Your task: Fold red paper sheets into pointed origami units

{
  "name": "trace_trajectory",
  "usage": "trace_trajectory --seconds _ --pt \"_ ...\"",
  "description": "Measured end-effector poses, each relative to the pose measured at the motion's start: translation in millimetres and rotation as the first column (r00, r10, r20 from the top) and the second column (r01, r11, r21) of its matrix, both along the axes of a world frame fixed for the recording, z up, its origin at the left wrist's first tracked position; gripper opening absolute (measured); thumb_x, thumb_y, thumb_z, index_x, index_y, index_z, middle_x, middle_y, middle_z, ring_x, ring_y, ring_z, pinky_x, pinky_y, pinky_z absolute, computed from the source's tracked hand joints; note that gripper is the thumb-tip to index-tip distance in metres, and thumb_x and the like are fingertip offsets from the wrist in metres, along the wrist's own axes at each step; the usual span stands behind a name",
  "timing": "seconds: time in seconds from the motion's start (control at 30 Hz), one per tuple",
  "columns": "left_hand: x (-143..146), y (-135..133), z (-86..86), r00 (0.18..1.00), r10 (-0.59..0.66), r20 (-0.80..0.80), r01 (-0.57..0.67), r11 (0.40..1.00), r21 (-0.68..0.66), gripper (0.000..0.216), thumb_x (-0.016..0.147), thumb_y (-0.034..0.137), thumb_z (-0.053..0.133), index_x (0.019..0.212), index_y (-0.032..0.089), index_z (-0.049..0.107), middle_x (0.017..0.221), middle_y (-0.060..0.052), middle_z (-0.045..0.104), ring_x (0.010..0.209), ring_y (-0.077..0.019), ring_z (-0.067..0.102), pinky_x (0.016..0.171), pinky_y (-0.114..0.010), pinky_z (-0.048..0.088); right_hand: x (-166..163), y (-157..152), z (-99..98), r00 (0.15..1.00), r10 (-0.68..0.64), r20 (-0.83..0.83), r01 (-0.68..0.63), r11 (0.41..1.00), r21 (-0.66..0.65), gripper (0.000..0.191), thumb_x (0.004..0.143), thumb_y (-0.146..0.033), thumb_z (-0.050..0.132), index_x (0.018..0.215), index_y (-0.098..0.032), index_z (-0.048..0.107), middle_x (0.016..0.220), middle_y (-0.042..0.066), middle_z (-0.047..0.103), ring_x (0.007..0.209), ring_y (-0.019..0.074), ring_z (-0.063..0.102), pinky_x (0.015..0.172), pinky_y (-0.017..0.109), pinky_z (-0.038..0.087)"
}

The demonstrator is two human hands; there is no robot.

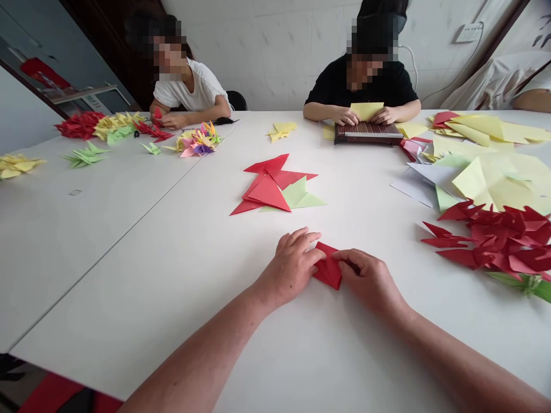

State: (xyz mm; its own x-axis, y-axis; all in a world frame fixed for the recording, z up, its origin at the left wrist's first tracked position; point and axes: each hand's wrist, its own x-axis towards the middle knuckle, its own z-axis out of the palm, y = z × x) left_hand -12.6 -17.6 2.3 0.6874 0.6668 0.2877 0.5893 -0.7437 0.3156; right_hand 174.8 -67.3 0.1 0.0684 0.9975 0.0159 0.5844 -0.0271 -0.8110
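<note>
A small red folded paper (329, 271) lies on the white table (181, 269) between my two hands. My left hand (293, 261) holds its left side, the thumb pressed on the paper and the fingers stretched out beyond its far edge. Thumb and index finger of my right hand (365, 272) pinch its right edge; the other fingers are curled in. Just beyond my hands lie several red folded paper pieces (267, 192), overlapping a light green folded piece (303, 194).
To the right are a heap of red folded paper (508, 238) and loose yellow sheets (512, 172). Across the table, one person (189, 86) sits near colourful folded pieces (198, 139); another (364, 83) handles yellow paper over a dark slatted board (368, 133).
</note>
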Motion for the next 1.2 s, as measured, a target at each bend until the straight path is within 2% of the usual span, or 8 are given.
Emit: trace_trajectory --seconds 0.1,0.23,0.33,0.5,0.7,0.9,1.07,1.2 --pt "-1.3 2.1 1.3 0.999 -0.014 0.039 0.013 0.999 0.038 0.017 0.086 0.007 0.052 0.083 0.019 0.063 0.121 -0.005 0.056 0.127 -0.0234 0.041 0.105 -0.043 0.037 0.1 1.2 -0.1 0.999 -0.037 0.005 0.038 0.999 -0.029 0.028 0.081 -0.025 0.044 0.089 -0.021 0.071 0.086 0.001 0.070 0.071 0.0160 0.059 0.062 0.026 0.043" --pt "-3.8 4.6 5.8 0.997 -0.046 0.066 0.046 0.999 0.003 0.008 0.082 0.013 0.065 0.077 0.019 0.062 0.098 -0.001 0.063 0.101 -0.0173 0.055 0.095 -0.037 0.040 0.3 3.2 3.7 0.998 -0.069 -0.012 0.068 0.991 -0.114 0.026 0.080 -0.028 0.046 0.088 -0.023 0.071 0.074 -0.001 0.066 0.063 0.0143 0.053 0.056 0.025 0.040" --pt "-5.2 5.9 7.1 0.998 -0.060 0.033 0.062 0.997 -0.039 0.009 0.081 0.016 0.067 0.075 0.019 0.061 0.084 0.002 0.064 0.086 -0.0147 0.057 0.087 -0.034 0.041 0.6 4.5 6.4 0.998 -0.063 -0.025 0.058 0.986 -0.158 0.023 0.078 -0.028 0.048 0.085 -0.024 0.070 0.066 -0.003 0.061 0.058 0.0128 0.048 0.051 0.024 0.037" --pt "-5.4 8.0 5.4 0.998 -0.060 0.029 0.062 0.996 -0.059 0.016 0.081 0.011 0.064 0.068 0.017 0.057 0.069 0.004 0.063 0.067 -0.0108 0.056 0.081 -0.032 0.039 1.0 7.1 6.6 0.998 -0.058 -0.032 0.051 0.982 -0.184 0.020 0.074 -0.024 0.048 0.082 -0.024 0.066 0.067 -0.004 0.060 0.057 0.0120 0.045 0.049 0.023 0.034" --pt "-4.6 8.1 7.0 0.998 -0.064 0.013 0.065 0.994 -0.083 0.012 0.084 0.019 0.065 0.072 0.018 0.060 0.069 0.004 0.064 0.065 -0.0105 0.056 0.087 -0.034 0.038 2.9 9.3 4.1 0.996 -0.061 -0.063 0.049 0.984 -0.171 0.016 0.073 -0.024 0.049 0.079 -0.024 0.064 0.067 -0.004 0.059 0.058 0.0120 0.044 0.051 0.023 0.034" --pt "-5.1 6.9 5.0 0.999 -0.042 -0.034 0.040 0.999 -0.035 0.010 0.084 0.018 0.064 0.074 0.018 0.062 0.072 0.004 0.065 0.068 -0.0108 0.058 0.101 -0.041 0.033 4.7 12.0 3.3 0.993 -0.065 -0.095 0.046 0.981 -0.190 0.015 0.072 -0.024 0.049 0.076 -0.024 0.064 0.066 -0.004 0.059 0.058 0.0118 0.044 0.051 0.024 0.034" --pt "-4.8 6.1 3.7 0.999 -0.041 -0.020 0.041 0.998 -0.039 0.013 0.084 0.026 0.065 0.074 0.019 0.063 0.069 0.004 0.064 0.066 -0.0104 0.057 0.103 -0.044 0.032 3.9 12.6 6.4 0.992 -0.080 -0.094 0.060 0.977 -0.207 0.017 0.071 -0.026 0.049 0.078 -0.022 0.065 0.067 -0.002 0.061 0.058 0.0130 0.047 0.050 0.024 0.036" --pt "-4.4 6.7 1.8 0.999 -0.046 -0.020 0.047 0.999 0.027 0.015 0.086 0.025 0.063 0.073 0.018 0.062 0.068 0.004 0.064 0.064 -0.0098 0.056 0.104 -0.043 0.032 3.8 12.2 8.0 0.992 -0.075 -0.098 0.055 0.979 -0.196 0.017 0.071 -0.027 0.049 0.076 -0.022 0.064 0.067 -0.001 0.061 0.058 0.0134 0.047 0.051 0.025 0.036"
